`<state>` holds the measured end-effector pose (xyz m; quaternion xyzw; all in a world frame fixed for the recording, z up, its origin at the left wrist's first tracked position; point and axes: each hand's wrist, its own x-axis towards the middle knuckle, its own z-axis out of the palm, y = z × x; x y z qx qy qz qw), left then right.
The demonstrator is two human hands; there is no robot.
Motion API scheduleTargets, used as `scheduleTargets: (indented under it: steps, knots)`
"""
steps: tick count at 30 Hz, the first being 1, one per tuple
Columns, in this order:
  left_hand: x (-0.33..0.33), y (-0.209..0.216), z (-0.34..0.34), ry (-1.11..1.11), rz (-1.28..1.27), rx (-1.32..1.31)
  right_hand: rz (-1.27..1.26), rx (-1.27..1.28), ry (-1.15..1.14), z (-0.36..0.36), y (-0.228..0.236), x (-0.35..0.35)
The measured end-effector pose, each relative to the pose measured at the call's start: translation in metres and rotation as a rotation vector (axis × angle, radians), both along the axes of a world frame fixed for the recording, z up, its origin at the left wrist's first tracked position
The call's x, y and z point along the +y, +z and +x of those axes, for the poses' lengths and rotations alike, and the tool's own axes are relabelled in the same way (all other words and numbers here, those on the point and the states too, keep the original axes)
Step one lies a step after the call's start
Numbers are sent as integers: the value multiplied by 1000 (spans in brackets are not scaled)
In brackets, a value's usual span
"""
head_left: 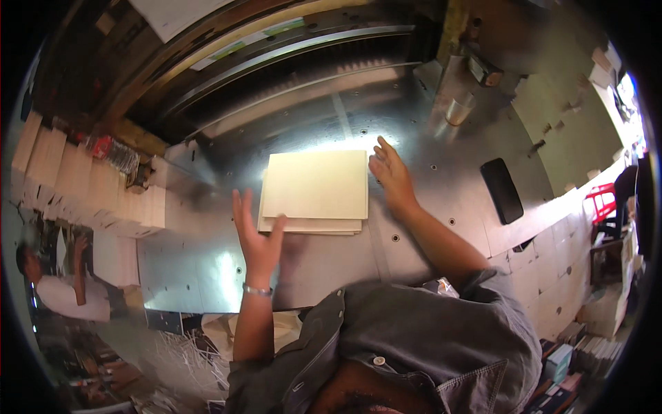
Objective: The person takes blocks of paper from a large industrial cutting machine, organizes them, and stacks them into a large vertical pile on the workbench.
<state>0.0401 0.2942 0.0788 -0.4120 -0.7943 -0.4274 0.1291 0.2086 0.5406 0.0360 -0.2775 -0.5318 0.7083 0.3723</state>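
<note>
Cream paper stack (pixel 316 185), kinda crooked on metal table (pixel 331 272), left hand (pixel 258 247) splayed wide, right hand (pixel 394 178) alongside, fingers loosely spread

Metal tabletop (pixel 331 265), shiny, glare patches from where I stand. Dark housing (pixel 296 65), wide recess, past the tabletop's far edge. Red plastic seat (pixel 601 201), well right of the tabletop; strong white light (pixel 629 96) beyond. Floor (pixel 138 345) at the tabletop's near-left corner: pale strips (pixel 183 352) scattered, dim there.
</note>
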Motion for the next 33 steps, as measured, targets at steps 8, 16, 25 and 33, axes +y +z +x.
scheduleTargets:
  steps: [8, 16, 25, 33]
  knots:
    - [-36, -17, 3, -160, 150, -874, 197, -128, 210, -14, 12, -39]
    - [-137, -21, 80, 469, 338, -690, 30, -60, 740, -40, 14, -54]
    - [-221, -30, 122, 315, 1007, -1518, 298, -62, 1259, -85, 9, -145]
    - [-201, -26, 129, 417, 704, -1101, 294, -164, 1131, -59, 27, -129]
